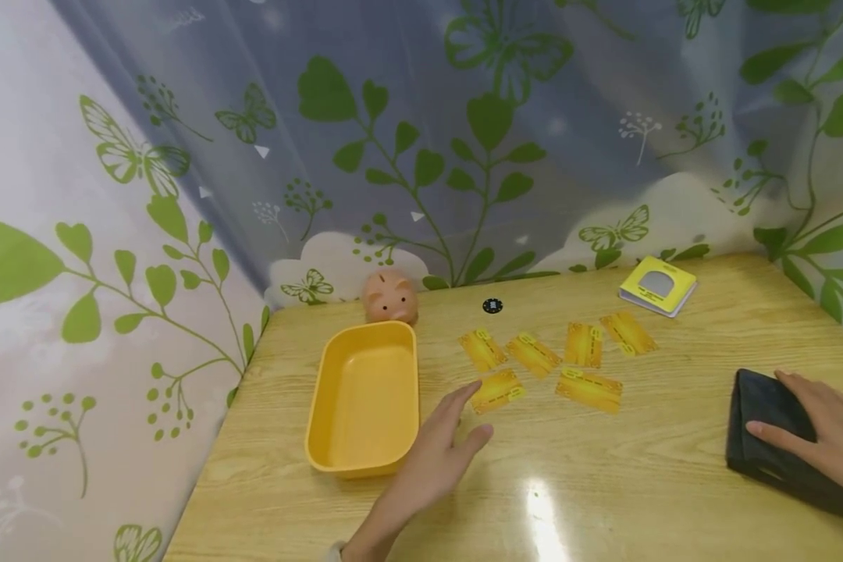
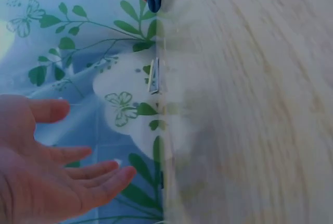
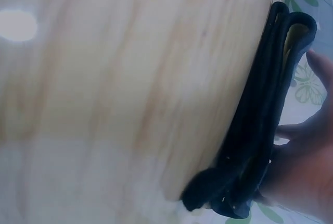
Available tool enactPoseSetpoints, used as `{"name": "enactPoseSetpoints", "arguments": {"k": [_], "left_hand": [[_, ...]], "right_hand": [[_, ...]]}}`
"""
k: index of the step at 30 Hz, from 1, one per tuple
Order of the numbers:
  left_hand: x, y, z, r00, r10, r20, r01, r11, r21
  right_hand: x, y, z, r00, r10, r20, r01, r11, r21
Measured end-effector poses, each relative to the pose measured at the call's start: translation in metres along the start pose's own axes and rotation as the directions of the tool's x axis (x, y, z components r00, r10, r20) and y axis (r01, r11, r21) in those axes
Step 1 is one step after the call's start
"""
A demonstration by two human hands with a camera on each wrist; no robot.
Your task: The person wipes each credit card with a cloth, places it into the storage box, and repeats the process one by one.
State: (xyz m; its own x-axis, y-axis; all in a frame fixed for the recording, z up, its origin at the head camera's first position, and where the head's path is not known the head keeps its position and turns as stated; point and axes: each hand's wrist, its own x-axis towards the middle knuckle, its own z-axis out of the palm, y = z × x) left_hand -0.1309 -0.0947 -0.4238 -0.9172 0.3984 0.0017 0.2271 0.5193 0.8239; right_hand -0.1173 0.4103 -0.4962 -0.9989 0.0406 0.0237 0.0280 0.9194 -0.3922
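Note:
My left hand (image 1: 435,453) hovers over the table beside the right wall of a yellow tray (image 1: 416,390), its fingers spread and holding nothing. In the head view its fingertips overlap the edge of one orange-yellow card (image 1: 500,392). The left wrist view shows the same hand (image 2: 62,172) with palm and fingers loosely extended. At the right, my right hand (image 1: 825,425) rests on a folded dark cloth (image 1: 762,398), thumb and fingers spread over its top. The right wrist view shows the cloth (image 3: 255,109) edge-on, in thick layers; the hand's far fingers are partly hidden.
Several more orange-yellow cards, among them one card (image 1: 590,389), lie mid-table. A black round chip (image 1: 492,306) lies behind them. A pink piggy bank (image 1: 390,297) stands behind the tray. A yellow-covered booklet (image 1: 657,286) lies near the patterned curtain (image 1: 421,234) at the back.

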Motion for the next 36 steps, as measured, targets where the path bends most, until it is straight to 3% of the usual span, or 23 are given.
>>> {"name": "enactPoseSetpoints", "arguments": {"k": [9,13,21,29,36], "left_hand": [[0.020,-0.008,0.013,0.995,-0.059,-0.077,0.059,0.998,-0.002],[0.032,-0.011,0.017,0.991,-0.068,-0.116,0.075,0.996,0.057],[0.051,-0.016,0.022,0.976,-0.124,-0.177,0.151,0.978,0.146],[0.059,-0.022,0.021,0.973,-0.144,-0.182,0.182,0.961,0.209],[0.062,-0.026,0.022,0.970,-0.158,-0.185,0.194,0.961,0.196]], "right_hand": [[-0.001,-0.008,-0.002,0.998,0.042,0.036,-0.040,0.998,-0.041],[-0.003,-0.013,0.003,0.998,0.064,0.000,-0.064,0.995,-0.075],[-0.002,-0.009,0.008,0.996,0.093,0.017,-0.091,0.990,-0.105],[-0.003,-0.010,0.008,0.996,0.092,0.014,-0.090,0.991,-0.102],[-0.002,-0.006,0.008,0.997,0.071,0.016,-0.069,0.993,-0.100]]}}
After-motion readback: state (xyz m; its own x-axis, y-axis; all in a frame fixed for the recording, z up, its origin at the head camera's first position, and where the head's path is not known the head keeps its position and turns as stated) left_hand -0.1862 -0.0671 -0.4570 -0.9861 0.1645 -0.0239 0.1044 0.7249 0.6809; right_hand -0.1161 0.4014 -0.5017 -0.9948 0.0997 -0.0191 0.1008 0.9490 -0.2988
